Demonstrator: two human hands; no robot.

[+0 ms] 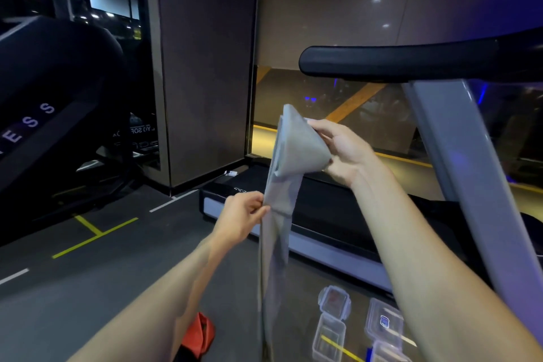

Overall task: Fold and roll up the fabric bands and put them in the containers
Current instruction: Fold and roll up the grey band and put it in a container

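— Hands raised over a gym floor: the right hand [340, 150] clamps the folded top of a grey fabric band [289, 161] at about chest height, fingers curled behind the bunched cloth, while the left hand [245, 214] pinches the band's edge lower down. Why so high?

— Likely so the long tail hangs straight. It drops from the left hand's pinch down toward the floor, and gravity takes the twists out before the next fold or turn of the roll.

— And the lower pinch?

— It seems to steady and flatten the hanging length, feeding it up to the bundle in the right hand.

— Where does the band go afterwards?

— Clear plastic containers [329, 338] sit open on the floor just beside the treadmill [320, 244], below the right forearm, within easy reach; one lid [335, 301] lies next to them. A red band [199, 335], apparently waiting its turn, lies on the floor near the left arm.

— Progress?

— Early, by the look of it: most of the grey band is still unrolled.
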